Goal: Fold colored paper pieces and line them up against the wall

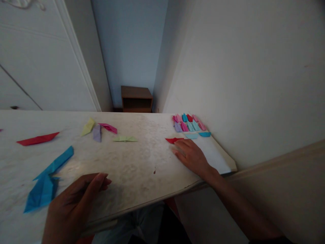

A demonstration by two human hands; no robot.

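Note:
My right hand [191, 156] lies low over the table, its fingertips at the lower right edge of a small red folded paper [173, 140]. Its thumb is apart from the fingers and slightly blurred. My left hand [76, 200] is closed near the front edge, fingers curled against the thumb, with nothing visible in them. Left of it is a large blue folded paper [40, 193], touching a long blue folded strip [57, 164]. A light blue folded paper [191, 136] and a blue one [204, 134] lie just beyond my right hand.
Several small coloured folded papers [184, 126] stand in rows by the wall. A white sheet [215, 156] lies below them. Further left are light green [125, 139], magenta [108, 127], lilac [96, 133], yellow [88, 127] and long red [38, 139] folded papers. A brown cabinet [136, 92] stands behind.

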